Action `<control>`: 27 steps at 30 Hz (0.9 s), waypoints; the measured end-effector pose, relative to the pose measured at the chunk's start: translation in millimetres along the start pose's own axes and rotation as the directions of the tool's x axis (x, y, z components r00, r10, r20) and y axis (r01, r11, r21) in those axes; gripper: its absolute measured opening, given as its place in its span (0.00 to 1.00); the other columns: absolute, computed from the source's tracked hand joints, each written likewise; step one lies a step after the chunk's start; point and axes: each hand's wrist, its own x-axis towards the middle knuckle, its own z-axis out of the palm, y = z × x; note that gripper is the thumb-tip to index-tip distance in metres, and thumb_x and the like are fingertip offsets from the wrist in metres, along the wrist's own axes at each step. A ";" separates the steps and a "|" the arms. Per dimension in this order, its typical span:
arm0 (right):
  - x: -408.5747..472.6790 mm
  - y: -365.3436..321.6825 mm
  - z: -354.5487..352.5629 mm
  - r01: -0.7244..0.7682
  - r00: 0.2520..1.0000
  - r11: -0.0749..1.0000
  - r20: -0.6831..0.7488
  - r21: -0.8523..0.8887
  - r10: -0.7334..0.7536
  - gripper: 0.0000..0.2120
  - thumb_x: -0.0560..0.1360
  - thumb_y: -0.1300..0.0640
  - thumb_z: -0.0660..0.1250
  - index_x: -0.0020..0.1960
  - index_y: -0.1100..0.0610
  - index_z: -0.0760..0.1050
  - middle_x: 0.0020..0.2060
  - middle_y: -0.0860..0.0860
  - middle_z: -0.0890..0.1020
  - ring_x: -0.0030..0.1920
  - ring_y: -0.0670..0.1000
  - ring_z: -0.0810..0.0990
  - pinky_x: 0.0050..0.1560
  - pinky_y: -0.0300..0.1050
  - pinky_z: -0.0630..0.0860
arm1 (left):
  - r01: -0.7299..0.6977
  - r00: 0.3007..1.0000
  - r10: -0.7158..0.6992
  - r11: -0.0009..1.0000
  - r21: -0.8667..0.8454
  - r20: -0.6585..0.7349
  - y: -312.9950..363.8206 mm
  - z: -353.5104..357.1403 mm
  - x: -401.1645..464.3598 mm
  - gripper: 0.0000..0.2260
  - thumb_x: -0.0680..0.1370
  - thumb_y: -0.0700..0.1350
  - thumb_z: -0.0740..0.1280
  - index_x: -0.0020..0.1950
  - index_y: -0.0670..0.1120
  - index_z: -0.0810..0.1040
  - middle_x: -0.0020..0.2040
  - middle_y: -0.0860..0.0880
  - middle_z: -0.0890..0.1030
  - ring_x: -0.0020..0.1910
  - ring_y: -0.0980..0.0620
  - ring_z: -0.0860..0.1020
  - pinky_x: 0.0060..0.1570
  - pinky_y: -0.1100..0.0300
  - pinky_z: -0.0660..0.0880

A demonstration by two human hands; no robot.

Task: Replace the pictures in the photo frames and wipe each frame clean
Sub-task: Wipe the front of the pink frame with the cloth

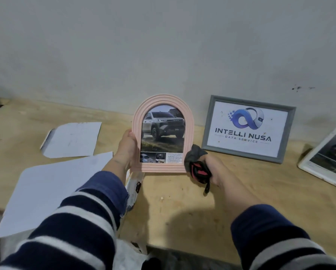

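My left hand (126,151) grips the left edge of a pink arched photo frame (188,129) and holds it upright above the wooden table. The frame shows a picture of a grey pickup truck. My right hand (212,168) clutches a bunched black and red cloth (196,164), which touches the frame's lower right corner. A grey rectangular frame (287,133) with an "Intelli Nusa" logo print leans against the wall at the right. A white frame (307,168) with a dark car picture lies at the far right edge.
The wooden table (173,201) meets a grey wall at the back. Two white sheets of paper (71,139) (52,191) lie on the left. A printed paper or package (133,190) lies under my left forearm. The table's front edge runs along the bottom.
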 end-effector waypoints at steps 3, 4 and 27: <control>18.8 -8.9 8.0 -0.020 0.999 0.999 -0.034 0.032 0.021 0.06 0.70 0.69 0.56 0.41 0.63 0.71 0.34 0.58 0.73 0.32 0.56 0.74 0.31 0.43 0.72 | 0.039 0.999 -0.037 0.996 -0.078 0.028 3.6 10.5 25.5 0.18 0.78 0.36 0.48 0.62 0.44 0.71 0.46 0.42 0.75 0.43 0.45 0.74 0.41 0.54 0.76; 27.4 -15.3 12.6 -0.032 0.998 0.998 -0.043 0.046 0.034 0.06 0.69 0.68 0.57 0.43 0.62 0.72 0.35 0.59 0.74 0.34 0.57 0.75 0.32 0.43 0.73 | 0.061 0.997 -0.057 0.993 -0.105 0.046 7.4 14.0 39.3 0.18 0.77 0.36 0.49 0.61 0.44 0.72 0.47 0.41 0.77 0.45 0.43 0.76 0.44 0.50 0.78; 110.0 -56.9 68.7 0.074 0.979 0.978 -0.199 0.195 -0.034 0.17 0.80 0.65 0.53 0.66 0.55 0.71 0.49 0.57 0.77 0.46 0.58 0.76 0.55 0.56 0.74 | 0.122 0.992 -0.105 0.954 -0.274 0.077 32.9 40.1 172.0 0.12 0.78 0.47 0.57 0.38 0.47 0.75 0.38 0.44 0.76 0.43 0.43 0.74 0.56 0.43 0.71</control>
